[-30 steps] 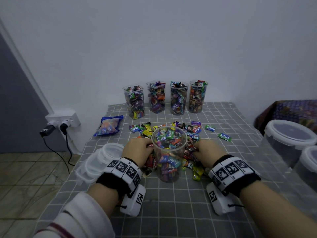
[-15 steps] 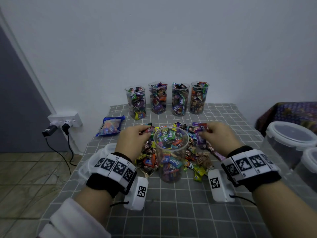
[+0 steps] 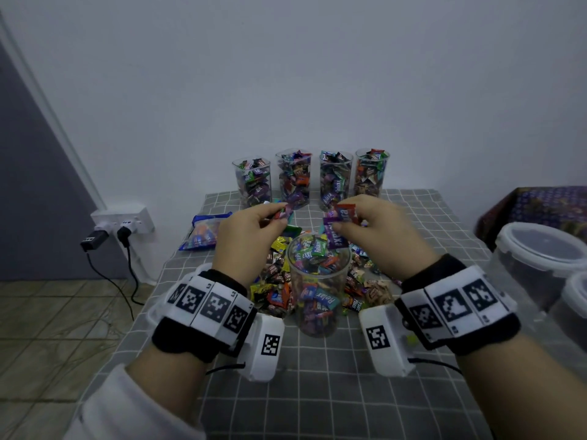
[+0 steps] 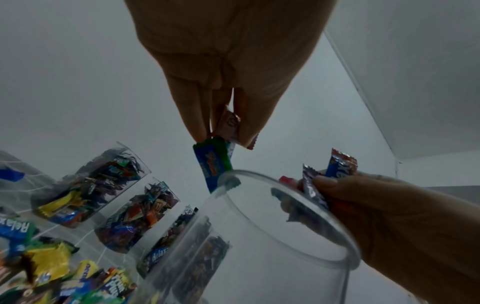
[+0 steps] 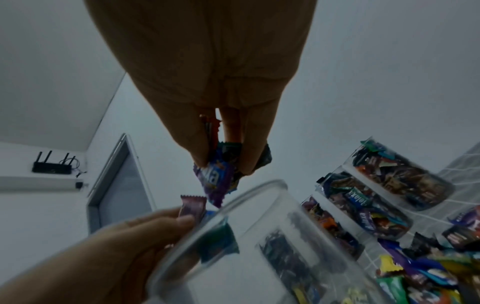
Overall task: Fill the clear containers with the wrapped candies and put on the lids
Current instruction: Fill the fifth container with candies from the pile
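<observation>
Checkered tabletop [image 3: 317,392], jar [image 3: 318,290] dead center of frame, upright and nearly full. Left hand [image 3: 244,239] and right hand [image 3: 378,233] each pinch a few candies [image 3: 338,228] just above its rim, right one looks closer, so dropping straight down should work.

"Relax" on candy wrappers [image 3: 324,300] in clear container [image 3: 317,319].

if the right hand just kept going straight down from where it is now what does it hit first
Most likely the open rim of the near clear container, or the candies heaped inside it. The right hand holds its candies near that rim's far right edge, though depth is uncertain.
</observation>
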A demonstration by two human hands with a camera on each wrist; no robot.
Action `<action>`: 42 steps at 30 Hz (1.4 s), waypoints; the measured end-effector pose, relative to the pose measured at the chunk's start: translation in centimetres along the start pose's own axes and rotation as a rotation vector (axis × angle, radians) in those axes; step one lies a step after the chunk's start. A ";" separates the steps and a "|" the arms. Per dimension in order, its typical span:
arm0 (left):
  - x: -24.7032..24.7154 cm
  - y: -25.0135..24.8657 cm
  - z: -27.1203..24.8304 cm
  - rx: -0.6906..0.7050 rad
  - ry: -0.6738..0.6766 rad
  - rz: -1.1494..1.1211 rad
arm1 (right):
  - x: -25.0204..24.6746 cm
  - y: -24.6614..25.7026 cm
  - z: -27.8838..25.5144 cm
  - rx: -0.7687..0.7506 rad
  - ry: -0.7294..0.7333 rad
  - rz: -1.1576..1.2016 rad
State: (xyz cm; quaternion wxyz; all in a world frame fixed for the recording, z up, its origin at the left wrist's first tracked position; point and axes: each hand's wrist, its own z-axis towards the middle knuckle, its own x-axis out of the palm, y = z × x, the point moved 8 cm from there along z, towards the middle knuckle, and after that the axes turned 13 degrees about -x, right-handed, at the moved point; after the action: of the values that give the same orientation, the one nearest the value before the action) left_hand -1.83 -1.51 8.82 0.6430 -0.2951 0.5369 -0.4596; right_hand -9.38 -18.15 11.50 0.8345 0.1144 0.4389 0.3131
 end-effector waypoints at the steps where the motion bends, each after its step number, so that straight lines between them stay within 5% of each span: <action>1: 0.0 -0.1 0.0 0.005 -0.003 -0.003 | 0.5 0.3 0.0 -0.015 0.012 -0.004; 9: 0.1 -0.4 -0.3 0.003 0.010 -0.045 | 3.3 0.2 -0.3 -0.034 0.151 -0.082; 25: 1.1 -0.8 -1.1 -0.003 0.058 -0.066 | 2.5 -0.9 -2.2 0.040 0.008 0.031; 31: 1.6 -1.4 -1.3 0.011 0.117 -0.061 | 6.3 -3.2 -4.6 0.326 0.189 0.482; 42: 3.4 -1.5 -2.4 0.034 0.251 -0.016 | 7.1 -4.6 -4.9 0.330 0.142 0.504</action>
State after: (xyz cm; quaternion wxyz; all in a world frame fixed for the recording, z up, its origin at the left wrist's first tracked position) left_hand -4.54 -4.90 8.15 0.5720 -0.2286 0.6030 -0.5069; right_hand -8.40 -17.73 1.85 0.6679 0.3314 0.4989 0.4417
